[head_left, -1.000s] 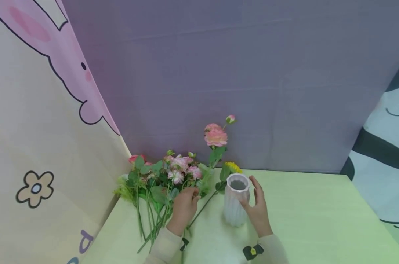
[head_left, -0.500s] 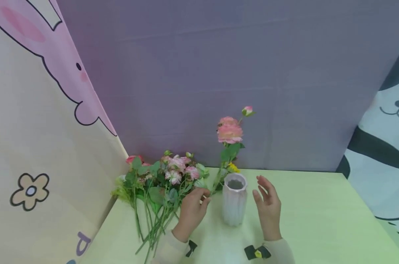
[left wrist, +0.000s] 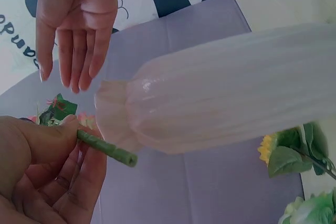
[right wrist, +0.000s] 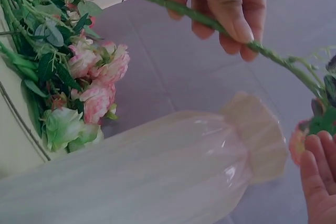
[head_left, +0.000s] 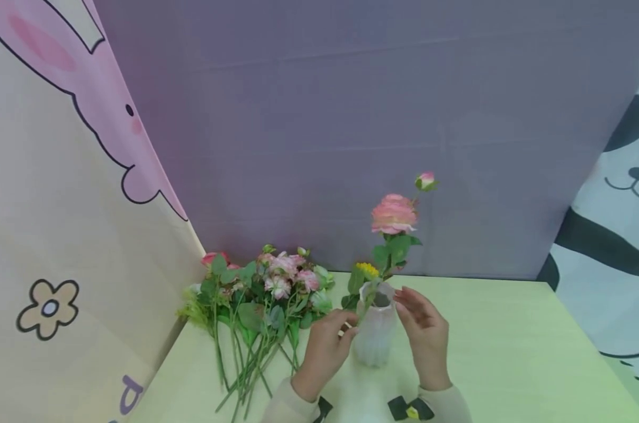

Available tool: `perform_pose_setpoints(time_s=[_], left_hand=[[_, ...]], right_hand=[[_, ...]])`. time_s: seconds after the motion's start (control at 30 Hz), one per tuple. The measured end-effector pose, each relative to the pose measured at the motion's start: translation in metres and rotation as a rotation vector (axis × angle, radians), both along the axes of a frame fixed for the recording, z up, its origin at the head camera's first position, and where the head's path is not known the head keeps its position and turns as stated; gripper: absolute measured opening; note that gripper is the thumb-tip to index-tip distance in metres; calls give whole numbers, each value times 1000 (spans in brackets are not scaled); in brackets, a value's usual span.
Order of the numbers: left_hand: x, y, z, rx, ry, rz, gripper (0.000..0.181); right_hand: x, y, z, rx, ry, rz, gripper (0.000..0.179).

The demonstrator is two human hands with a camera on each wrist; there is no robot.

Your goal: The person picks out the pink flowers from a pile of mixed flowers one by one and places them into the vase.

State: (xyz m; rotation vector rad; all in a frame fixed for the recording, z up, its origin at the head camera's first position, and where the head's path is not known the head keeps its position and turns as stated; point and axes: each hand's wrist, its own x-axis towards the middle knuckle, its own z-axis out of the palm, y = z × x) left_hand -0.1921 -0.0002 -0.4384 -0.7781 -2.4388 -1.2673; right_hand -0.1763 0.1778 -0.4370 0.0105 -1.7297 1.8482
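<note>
My left hand (head_left: 327,346) pinches the green stem (right wrist: 173,7) of a pink artificial flower between thumb and fingers. The flower's layered pink bloom (head_left: 394,215) and a small bud (head_left: 426,181) stand up above the vase. In the left wrist view the cut stem end (left wrist: 123,156) pokes out past the thumb, beside the vase's mouth. The white ribbed vase (head_left: 373,341) with a wavy rim stands upright on the table. On its right side, my right hand (head_left: 424,335) is held near the rim with fingers extended; whether it touches the vase is unclear.
Left of the vase lies a pile of artificial flowers, with pink blooms (head_left: 284,273), green stems (head_left: 253,364) and leaves. A yellow flower (head_left: 367,270) lies behind the vase. A grey-purple backdrop (head_left: 319,147) rises at the table's (head_left: 509,352) back edge.
The left hand has lifted the pink flower and carried it right, towards the vase's mouth. The right hand moved away from the vase's side, then came back closer to its rim.
</note>
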Motion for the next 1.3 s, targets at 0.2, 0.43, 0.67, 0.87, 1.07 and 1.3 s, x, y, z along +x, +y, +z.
perform_pose_setpoints(time_s=[0.2,0.43,0.67,0.87,1.07,1.3], left_hand=[[2,7,3,23,-13,-28,15],[2,20,6,9,45,-37,17],[2,19,5,8,49,-39,17],[4,15,3,43,-14,-37,19],[4,15,1,51,-20,-67,21],[-1,4,-2,93,-95,-123,25]], right_hand=[[-2,-4,7,34,-60,72,30],[-3,2,16,20,-113,80,26],[-4,-1,20,-31,-121,138,29],[-3,-8,19,-51,-121,149,34],[-4,-6,17,-45,-125,131,34],[-10,-4,17,-56,-121,106,31]])
